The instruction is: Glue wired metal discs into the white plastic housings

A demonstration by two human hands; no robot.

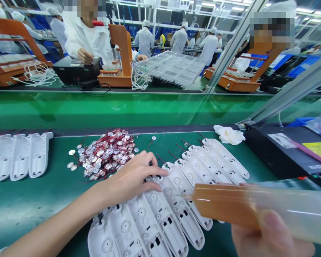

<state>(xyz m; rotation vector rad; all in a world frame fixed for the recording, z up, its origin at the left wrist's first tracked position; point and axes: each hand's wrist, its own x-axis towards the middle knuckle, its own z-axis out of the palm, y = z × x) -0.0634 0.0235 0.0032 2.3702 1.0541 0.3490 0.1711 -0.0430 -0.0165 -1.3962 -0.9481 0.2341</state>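
Observation:
A row of white plastic housings lies overlapping and slanted across the green bench, each with round recesses and slots inside. My left hand rests over the upper ends of the middle housings. Its thumb and index finger are apart, and I see nothing held between them; the other fingers are curled. In my right hand is a large syringe of amber-brown paste, lying almost level. Its thin tip points left over the housings. Left of the row sits a pile of small round metal discs with red wires.
More white housings stand at the left. A crumpled white tissue and a black case are at the right. Beyond the green divider are orange presses, a clear compartment tray and co-workers in white.

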